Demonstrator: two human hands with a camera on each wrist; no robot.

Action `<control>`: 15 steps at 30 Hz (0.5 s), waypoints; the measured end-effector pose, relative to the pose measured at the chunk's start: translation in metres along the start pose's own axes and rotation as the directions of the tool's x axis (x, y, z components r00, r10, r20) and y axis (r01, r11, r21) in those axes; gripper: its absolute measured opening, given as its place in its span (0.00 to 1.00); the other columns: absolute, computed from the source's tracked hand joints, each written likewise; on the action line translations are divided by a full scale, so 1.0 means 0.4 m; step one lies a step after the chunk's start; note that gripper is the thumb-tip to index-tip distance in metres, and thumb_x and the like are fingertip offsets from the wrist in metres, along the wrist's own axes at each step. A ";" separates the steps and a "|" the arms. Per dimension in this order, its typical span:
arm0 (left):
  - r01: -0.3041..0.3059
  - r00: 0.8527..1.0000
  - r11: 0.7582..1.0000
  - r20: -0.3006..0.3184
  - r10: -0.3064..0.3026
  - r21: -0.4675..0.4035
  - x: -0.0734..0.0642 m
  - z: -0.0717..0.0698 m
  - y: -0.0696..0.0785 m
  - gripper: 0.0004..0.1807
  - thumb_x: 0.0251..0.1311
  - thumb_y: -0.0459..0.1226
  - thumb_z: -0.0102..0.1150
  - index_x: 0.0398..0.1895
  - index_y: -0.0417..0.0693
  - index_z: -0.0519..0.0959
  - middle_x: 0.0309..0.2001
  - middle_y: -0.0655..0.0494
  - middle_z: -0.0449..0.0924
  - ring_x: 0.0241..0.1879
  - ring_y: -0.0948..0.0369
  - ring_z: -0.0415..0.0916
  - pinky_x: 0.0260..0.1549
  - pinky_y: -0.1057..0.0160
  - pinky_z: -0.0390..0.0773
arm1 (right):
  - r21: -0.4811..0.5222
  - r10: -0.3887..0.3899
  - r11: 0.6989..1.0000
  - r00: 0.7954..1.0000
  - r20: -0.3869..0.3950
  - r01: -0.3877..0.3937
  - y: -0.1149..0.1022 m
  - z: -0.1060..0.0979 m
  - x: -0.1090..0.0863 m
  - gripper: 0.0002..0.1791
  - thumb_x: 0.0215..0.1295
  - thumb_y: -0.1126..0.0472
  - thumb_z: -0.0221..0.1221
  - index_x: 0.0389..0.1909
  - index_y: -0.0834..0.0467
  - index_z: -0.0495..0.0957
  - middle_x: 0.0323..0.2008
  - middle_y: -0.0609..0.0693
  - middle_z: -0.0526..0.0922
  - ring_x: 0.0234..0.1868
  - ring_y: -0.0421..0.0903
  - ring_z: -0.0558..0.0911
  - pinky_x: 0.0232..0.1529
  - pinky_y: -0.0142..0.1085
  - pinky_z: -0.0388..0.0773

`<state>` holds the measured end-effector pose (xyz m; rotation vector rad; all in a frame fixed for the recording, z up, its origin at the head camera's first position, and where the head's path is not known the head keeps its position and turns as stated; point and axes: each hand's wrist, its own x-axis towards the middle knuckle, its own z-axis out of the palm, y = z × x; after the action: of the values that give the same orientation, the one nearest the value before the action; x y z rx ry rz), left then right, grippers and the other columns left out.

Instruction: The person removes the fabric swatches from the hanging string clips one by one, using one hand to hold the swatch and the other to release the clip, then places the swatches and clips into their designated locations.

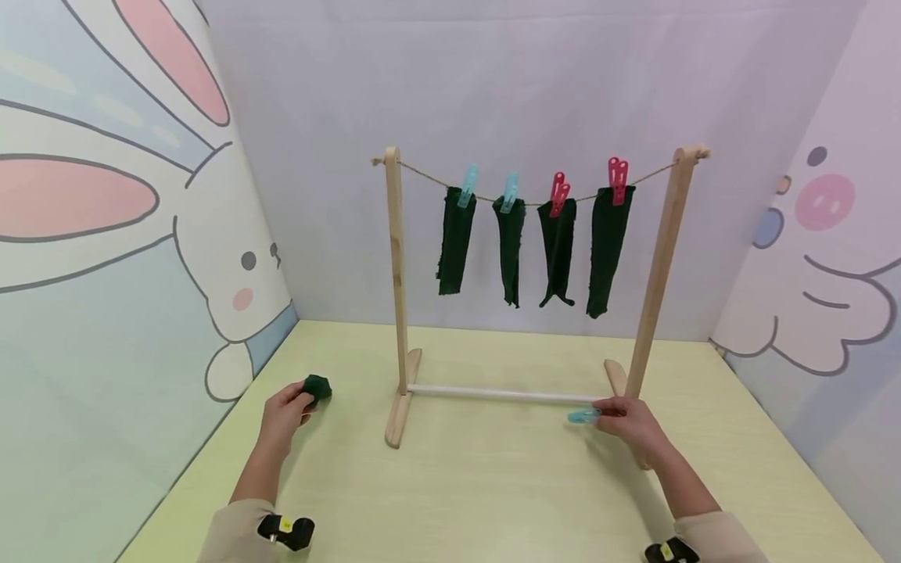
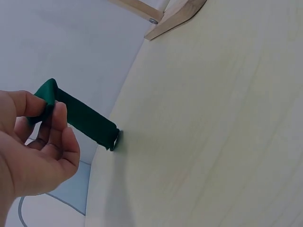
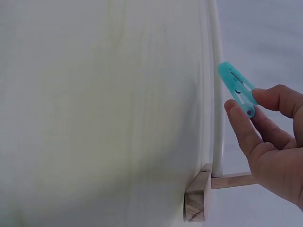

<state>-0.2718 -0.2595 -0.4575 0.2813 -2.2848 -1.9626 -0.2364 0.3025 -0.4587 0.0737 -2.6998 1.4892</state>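
My left hand pinches a dark green strip of cloth between thumb and fingers, at the left of the table. In the left wrist view the cloth hangs from the fingertips, its far end close to the tabletop. My right hand holds a light blue clothes peg by its handle end, in front of the rack's right foot. The right wrist view shows that peg pointing away from the fingers, with nothing between its tips.
A wooden drying rack stands on the pale yellow table, with a white bar low between its feet. Several dark green cloths hang from its string, held by two blue pegs and two red pegs. Printed walls border the sides.
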 end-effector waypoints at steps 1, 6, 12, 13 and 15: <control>0.005 1.000 1.000 0.007 -0.005 0.006 -0.005 -0.004 0.000 0.22 0.65 0.32 0.46 0.61 0.32 0.66 0.46 0.43 0.74 0.34 0.61 0.77 0.37 0.63 0.76 | 0.007 0.006 1.000 1.000 -0.003 -0.006 0.003 -0.003 0.000 0.19 0.54 0.70 0.62 0.47 0.76 0.75 0.36 0.58 0.80 0.35 0.43 0.75 0.34 0.32 0.73; 0.015 0.999 0.999 0.049 -0.017 0.041 -0.034 -0.023 0.002 0.21 0.66 0.31 0.45 0.60 0.30 0.65 0.42 0.41 0.75 0.34 0.58 0.77 0.32 0.65 0.76 | 0.040 0.052 0.998 0.998 -0.027 -0.051 0.012 -0.010 -0.006 0.20 0.55 0.70 0.63 0.47 0.76 0.74 0.35 0.58 0.80 0.33 0.41 0.75 0.33 0.31 0.74; 0.068 0.995 0.996 0.068 -0.072 0.060 -0.068 -0.058 -0.014 0.23 0.63 0.27 0.42 0.62 0.25 0.59 0.44 0.33 0.71 0.29 0.60 0.79 0.28 0.67 0.78 | 0.080 0.119 0.990 0.993 -0.018 -0.117 0.027 -0.009 -0.004 0.18 0.56 0.72 0.60 0.46 0.78 0.72 0.34 0.58 0.80 0.30 0.42 0.76 0.30 0.35 0.76; 0.083 0.994 0.995 0.071 -0.087 0.064 -0.071 -0.064 -0.018 0.24 0.63 0.26 0.42 0.61 0.24 0.59 0.42 0.33 0.73 0.28 0.60 0.80 0.27 0.66 0.79 | 0.085 0.129 0.988 0.992 -0.012 -0.127 0.029 -0.008 -0.002 0.18 0.55 0.73 0.60 0.46 0.78 0.72 0.34 0.58 0.79 0.30 0.43 0.76 0.30 0.36 0.76; 0.111 0.989 0.991 0.090 -0.117 0.069 -0.077 -0.076 -0.027 0.24 0.63 0.26 0.41 0.62 0.22 0.57 0.37 0.36 0.75 0.27 0.59 0.80 0.27 0.65 0.79 | 0.081 0.129 0.988 0.992 0.000 -0.128 0.031 -0.010 0.003 0.18 0.55 0.73 0.61 0.45 0.79 0.72 0.34 0.59 0.79 0.30 0.44 0.76 0.29 0.36 0.76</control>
<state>-0.2349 -0.2838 -0.4626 0.3405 -2.4447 -1.9994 -0.2382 0.3125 -0.4668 -0.1029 -2.6860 1.6302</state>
